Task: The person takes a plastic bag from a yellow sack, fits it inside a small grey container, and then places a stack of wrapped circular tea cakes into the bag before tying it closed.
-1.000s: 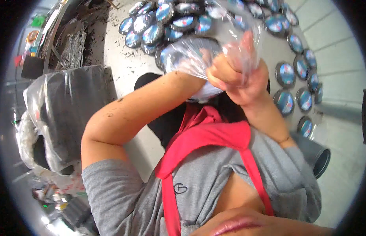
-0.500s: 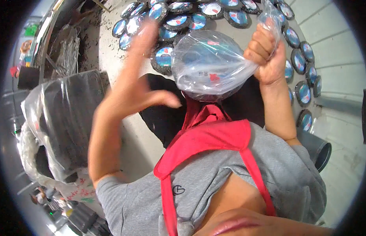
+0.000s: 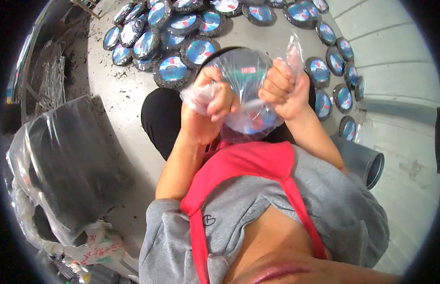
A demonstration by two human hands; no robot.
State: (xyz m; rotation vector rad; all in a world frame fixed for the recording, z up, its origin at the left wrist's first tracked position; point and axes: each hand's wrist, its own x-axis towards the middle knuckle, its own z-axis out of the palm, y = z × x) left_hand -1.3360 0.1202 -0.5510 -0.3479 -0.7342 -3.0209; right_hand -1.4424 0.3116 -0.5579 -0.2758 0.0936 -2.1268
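Note:
A clear plastic bag (image 3: 243,92) with a round item (image 3: 248,71) inside, dark at its rim and with a blue-green printed face, is in front of my lap. My left hand (image 3: 210,106) is closed around a bunched part of the plastic at the bag's left side. On the bag's right side, my right hand (image 3: 285,92) makes a fist around more gathered plastic, whose loose end (image 3: 293,49) sticks up above the fingers. Between the two fists the film looks stretched. Both hands partly cover the bagged item.
Several wrapped round items with blue labels (image 3: 171,69) lie on the floor ahead, in a pile at left and scattered at right (image 3: 343,97). A large dark plastic-covered bundle (image 3: 75,161) stands at left. A grey cylinder (image 3: 359,163) lies by my right elbow, near a pale wall (image 3: 395,71).
My left hand, open and blurred in the air before, has come right and closed on the bag. My right hand keeps its hold and sits somewhat lower and further left.

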